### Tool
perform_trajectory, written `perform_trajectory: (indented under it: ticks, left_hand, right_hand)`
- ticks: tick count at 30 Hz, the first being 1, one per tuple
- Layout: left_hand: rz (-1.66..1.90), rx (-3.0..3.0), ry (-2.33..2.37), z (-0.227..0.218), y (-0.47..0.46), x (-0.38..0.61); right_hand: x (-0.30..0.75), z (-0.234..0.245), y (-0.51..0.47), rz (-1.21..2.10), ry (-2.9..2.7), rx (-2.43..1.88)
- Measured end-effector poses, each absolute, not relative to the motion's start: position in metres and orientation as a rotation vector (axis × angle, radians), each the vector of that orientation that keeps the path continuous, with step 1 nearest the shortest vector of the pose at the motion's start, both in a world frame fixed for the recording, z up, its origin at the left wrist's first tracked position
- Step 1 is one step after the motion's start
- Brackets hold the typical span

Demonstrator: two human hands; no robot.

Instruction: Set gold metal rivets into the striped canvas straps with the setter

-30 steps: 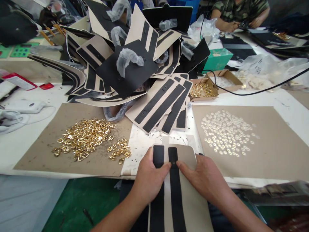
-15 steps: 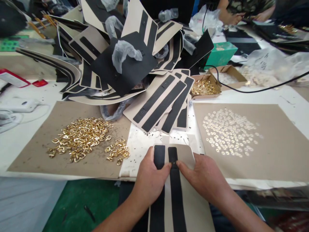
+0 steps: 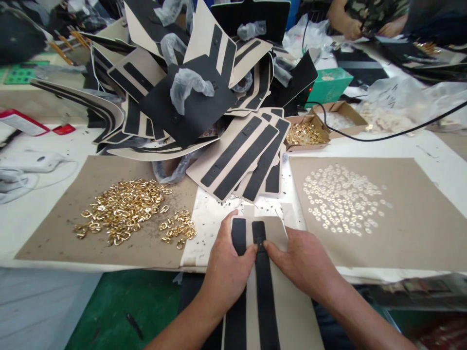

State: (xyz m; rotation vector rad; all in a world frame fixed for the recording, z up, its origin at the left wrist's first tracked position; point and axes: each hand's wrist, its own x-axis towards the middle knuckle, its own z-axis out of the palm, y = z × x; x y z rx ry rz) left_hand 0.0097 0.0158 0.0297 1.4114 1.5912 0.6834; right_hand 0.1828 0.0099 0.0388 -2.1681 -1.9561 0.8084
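Observation:
A beige panel with two black stripes [image 3: 288,301] extends from the table's front edge down toward me. My left hand [image 3: 231,260] grips its left side, thumb pressed on top beside a small hole in the right-hand stripe. On the opposite side my right hand [image 3: 304,260] holds the panel, its thumb tip at the same small spot. The other fingers of both hands are mostly hidden beneath. To the left lie a heap of gold metal loops [image 3: 124,206] and a smaller cluster [image 3: 178,227]. Many small pale washers [image 3: 339,199] are spread on the right.
Similar striped panels [image 3: 239,150] are piled behind, along with a black panel with a plastic-wrapped handle [image 3: 156,109]. An open box of gold pieces [image 3: 306,132] and a green box [image 3: 330,85] stand at back right. A black cable [image 3: 394,138] crosses there. A co-worker's hands [image 3: 353,30] show beyond.
The camera view has shifted slightly. Both hands keep the same hold on the striped panel, thumbs still at the small hole.

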Motion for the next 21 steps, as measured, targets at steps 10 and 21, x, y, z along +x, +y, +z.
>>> perform_trajectory:
  ticks: [10, 21]
  left_hand:
    - [0.576, 2.364, 1.35, 0.03, 0.003, 0.003]
    - [0.815, 2.232, 1.375, 0.002, 0.001, 0.004]
  right_hand:
    - [0.183, 0.04, 0.01, 0.794, -1.943, -2.1]
    - [0.203, 0.04, -0.006, 0.739, -1.677, -1.99]
